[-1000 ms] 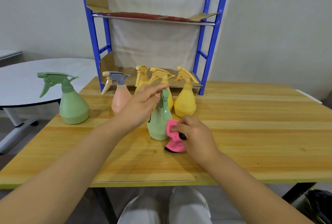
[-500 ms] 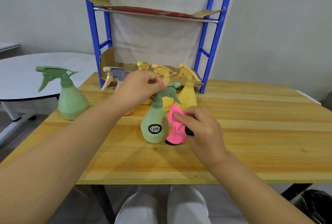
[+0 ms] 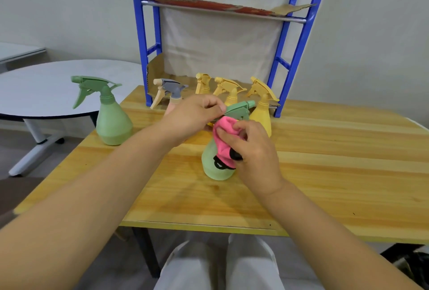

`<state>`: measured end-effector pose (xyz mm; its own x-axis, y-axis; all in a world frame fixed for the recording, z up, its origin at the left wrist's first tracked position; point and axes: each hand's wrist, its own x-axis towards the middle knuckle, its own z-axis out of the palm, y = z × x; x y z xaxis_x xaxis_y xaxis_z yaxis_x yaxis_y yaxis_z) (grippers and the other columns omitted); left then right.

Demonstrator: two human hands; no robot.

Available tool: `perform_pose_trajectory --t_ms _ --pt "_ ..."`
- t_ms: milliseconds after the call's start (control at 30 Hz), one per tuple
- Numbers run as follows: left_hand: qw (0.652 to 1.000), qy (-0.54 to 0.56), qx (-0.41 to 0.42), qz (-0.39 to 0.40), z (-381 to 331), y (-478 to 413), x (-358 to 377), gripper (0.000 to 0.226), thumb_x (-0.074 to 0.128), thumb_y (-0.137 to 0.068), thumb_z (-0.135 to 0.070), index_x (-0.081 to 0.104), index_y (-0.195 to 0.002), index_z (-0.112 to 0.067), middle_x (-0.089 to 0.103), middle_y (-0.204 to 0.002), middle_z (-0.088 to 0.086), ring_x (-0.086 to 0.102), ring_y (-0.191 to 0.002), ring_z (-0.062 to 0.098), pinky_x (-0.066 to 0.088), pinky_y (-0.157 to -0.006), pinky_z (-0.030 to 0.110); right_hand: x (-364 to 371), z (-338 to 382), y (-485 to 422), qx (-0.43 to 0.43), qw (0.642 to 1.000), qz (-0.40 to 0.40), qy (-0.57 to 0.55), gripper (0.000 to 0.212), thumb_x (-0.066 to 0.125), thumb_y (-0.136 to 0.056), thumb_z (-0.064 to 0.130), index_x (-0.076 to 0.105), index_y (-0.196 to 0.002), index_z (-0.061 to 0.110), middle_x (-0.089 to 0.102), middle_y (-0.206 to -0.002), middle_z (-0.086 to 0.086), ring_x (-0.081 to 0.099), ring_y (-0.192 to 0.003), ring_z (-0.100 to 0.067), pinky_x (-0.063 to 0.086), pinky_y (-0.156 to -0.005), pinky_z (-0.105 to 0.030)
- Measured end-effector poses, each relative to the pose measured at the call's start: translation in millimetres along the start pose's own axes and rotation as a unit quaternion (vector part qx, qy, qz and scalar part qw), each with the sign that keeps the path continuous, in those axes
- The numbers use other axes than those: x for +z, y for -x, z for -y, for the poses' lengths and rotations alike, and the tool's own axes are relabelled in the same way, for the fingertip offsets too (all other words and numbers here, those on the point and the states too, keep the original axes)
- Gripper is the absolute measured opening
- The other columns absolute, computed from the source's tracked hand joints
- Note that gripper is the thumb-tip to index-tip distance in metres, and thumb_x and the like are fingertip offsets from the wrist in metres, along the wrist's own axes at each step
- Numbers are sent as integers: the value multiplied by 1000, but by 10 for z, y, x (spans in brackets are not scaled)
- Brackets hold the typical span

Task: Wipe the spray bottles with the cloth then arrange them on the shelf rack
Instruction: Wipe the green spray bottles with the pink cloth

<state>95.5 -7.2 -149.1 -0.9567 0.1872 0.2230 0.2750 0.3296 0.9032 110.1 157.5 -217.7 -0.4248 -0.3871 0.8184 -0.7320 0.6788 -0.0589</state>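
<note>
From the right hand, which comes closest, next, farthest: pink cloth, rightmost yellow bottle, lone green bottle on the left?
1. pink cloth, held in the right hand.
2. rightmost yellow bottle, just behind it.
3. lone green bottle, far to the left.

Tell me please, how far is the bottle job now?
Done: nothing certain; no bottle shows on the upper level of the shelf rack. In hand: the left hand pinches the sprayer of the near green bottle while the right hand presses the pink cloth on its neck. Left: the other green bottle, a pink bottle and three yellow bottles wait lower down; whether wiped, I cannot tell.
</note>
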Motion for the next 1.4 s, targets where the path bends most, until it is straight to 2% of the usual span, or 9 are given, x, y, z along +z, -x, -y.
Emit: perform_pose_trajectory --t_ms 200,500,633,733,867,1033,1233,1333,1400 --pt "999 45 -20 -1 49 -11 13 18 51 -95 -21 64 -96 -8 67 -103 9 65 -96 15 58 -80 33 13 77 271 -83 989 107 57 53 74 -69 -4 65 -118 14 51 -105 -5 41 -85 -23 41 -61 -31" --pt "993 108 -32 -27 113 30 31 17 50 -95 -19 65 -99 -13 68 -103 2 65 -96 10 58 -74 24 -118 14 390 -153 951 251 97 39 78 -65 0 69 -100 15 57 -86 -6 51 -75 -25 46 -50 -31" --pt "987 136 -81 -35 300 71 15 24 42 -98 -16 64 -107 -11 68 -107 6 64 -103 18 54 -85 25 -203 32 298 -125 971 189 76 34 70 -71 3 70 -103 13 59 -86 -8 47 -79 -23 34 -51 -26" --pt "989 110 -96 12 477 118 51 29 38 -97 -6 62 -113 -13 65 -114 3 60 -110 17 46 -98 29 -179 81 164 -52 989 118 69 48 77 -63 -6 69 -109 8 58 -87 -10 45 -81 -23 29 -53 -25" --pt "992 81 -89 40 558 134 70 35 44 -92 1 62 -118 -14 64 -120 1 57 -115 14 43 -102 29 -76 159 114 -13 989 125 72 60 83 -58 -4 66 -114 10 57 -91 -8 47 -81 -24 30 -56 -24" --pt "994 54 -87 24 518 149 97 39 58 -88 -8 56 -127 -14 61 -122 -2 54 -117 11 44 -93 20 -68 96 335 -73 972 212 65 46 79 -63 0 71 -106 16 59 -88 -6 52 -76 -25 33 -53 -25" --pt "997 -69 -32 8 514 168 260 75 79 -71 -25 42 -136 -20 54 -118 -10 49 -110 7 42 -86 20 -228 -122 548 -20 978 208 26 48 80 -58 -6 73 -98 18 62 -91 -4 50 -79 -21 37 -54 -23" --pt "996 -83 -26 -28 534 154 336 68 82 -67 -24 50 -127 -22 59 -108 -11 56 -101 9 47 -84 25 -273 -101 603 -49 985 167 17 37 74 -67 -5 71 -97 15 62 -93 -6 46 -80 -21 35 -58 -24" --pt "998 12 -54 -42 526 149 350 51 83 -65 -25 57 -109 -28 64 -106 -9 61 -98 12 53 -83 31 -296 -63 621 -86 988 129 19 22 69 -77 1 72 -97 12 63 -93 -9 47 -80 -21 36 -62 -26"
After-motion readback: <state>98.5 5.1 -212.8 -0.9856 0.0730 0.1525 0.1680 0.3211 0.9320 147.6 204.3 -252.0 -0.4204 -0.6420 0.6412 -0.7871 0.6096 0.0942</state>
